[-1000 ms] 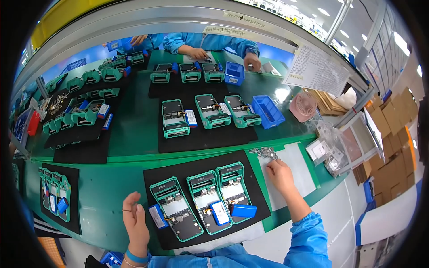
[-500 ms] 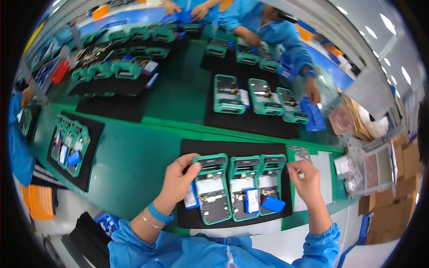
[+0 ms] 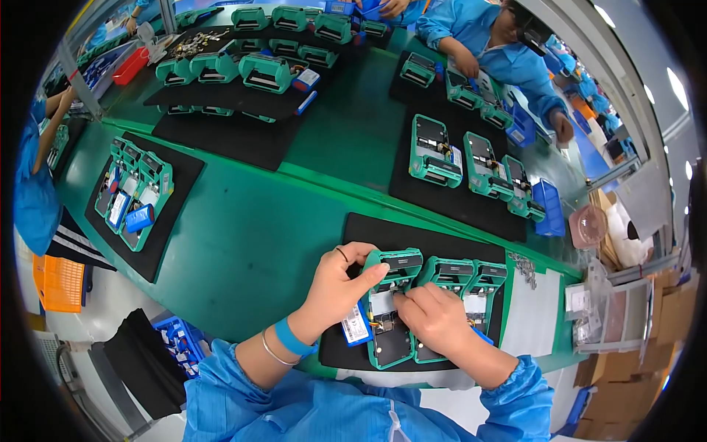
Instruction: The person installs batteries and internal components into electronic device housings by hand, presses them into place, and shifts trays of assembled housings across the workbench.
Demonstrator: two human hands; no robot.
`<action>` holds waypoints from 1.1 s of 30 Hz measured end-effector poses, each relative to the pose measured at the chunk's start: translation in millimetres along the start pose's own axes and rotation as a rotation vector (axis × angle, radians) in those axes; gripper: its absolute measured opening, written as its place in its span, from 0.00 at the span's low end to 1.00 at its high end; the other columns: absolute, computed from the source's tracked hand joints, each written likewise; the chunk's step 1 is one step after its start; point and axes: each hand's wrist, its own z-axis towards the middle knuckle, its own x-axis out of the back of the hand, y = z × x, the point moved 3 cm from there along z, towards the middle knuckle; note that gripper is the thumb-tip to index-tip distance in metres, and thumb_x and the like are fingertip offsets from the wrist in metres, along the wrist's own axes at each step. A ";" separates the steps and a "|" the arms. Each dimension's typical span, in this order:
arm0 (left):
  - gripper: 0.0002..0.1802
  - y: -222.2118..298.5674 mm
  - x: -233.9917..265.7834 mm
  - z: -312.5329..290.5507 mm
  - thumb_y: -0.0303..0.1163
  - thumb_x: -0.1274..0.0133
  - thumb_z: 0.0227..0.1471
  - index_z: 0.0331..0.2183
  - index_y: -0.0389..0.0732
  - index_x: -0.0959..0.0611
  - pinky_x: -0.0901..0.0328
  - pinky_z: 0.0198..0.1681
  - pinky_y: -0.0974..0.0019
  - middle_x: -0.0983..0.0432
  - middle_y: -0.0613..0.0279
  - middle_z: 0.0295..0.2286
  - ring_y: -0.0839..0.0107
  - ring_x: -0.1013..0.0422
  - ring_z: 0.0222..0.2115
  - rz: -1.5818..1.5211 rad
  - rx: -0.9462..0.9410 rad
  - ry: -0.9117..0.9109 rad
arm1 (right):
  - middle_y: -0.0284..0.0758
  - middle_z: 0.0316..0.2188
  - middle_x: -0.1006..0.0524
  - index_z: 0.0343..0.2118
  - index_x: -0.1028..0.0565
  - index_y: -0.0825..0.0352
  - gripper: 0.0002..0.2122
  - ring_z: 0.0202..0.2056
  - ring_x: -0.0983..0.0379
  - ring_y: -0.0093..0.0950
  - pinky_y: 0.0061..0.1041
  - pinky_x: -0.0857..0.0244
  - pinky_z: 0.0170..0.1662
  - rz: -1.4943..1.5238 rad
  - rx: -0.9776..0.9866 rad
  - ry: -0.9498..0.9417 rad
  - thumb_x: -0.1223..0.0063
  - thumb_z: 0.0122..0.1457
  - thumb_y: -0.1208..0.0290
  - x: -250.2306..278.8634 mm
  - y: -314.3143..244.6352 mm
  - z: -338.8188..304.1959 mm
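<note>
A row of three green device housings lies on a black mat (image 3: pixel 383 228) in front of me. My left hand (image 3: pixel 331 291) is closed round the upper left corner of the leftmost housing (image 3: pixel 390 350), thumb on its top edge. My right hand (image 3: pixel 436 318) reaches into the same housing, fingers pinched together near its white inner part and wires; whatever they hold is hidden. A blue battery pack (image 3: pixel 356 325) with a white label rests beside this housing's left side. The middle housing (image 3: pixel 449 271) is partly covered by my right hand, and the right housing (image 3: pixel 489 274) by that forearm.
Small metal parts (image 3: pixel 524 269) lie by a white sheet (image 3: pixel 532 317) right of the mat. Another mat (image 3: pixel 177 191) with housings and batteries is at left. Across the table, a co-worker's hand (image 3: pixel 563 127) is near a blue bin (image 3: pixel 546 208) and more housings (image 3: pixel 436 151).
My right hand has moved left from beside the right housing into the leftmost one. My left hand keeps its corner hold, and that housing's top looks tilted. The whole view has shifted.
</note>
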 end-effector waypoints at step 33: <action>0.17 -6.3 9.7 -6.8 0.32 0.46 0.58 0.45 0.30 0.23 0.33 0.45 0.69 0.22 0.59 0.37 0.74 0.27 0.37 -0.013 0.070 0.010 | 0.41 0.30 0.26 0.44 0.40 0.69 0.25 0.21 0.26 0.28 0.29 0.30 0.20 0.550 -1.786 1.085 0.38 0.53 0.60 17.0 311.7 -185.1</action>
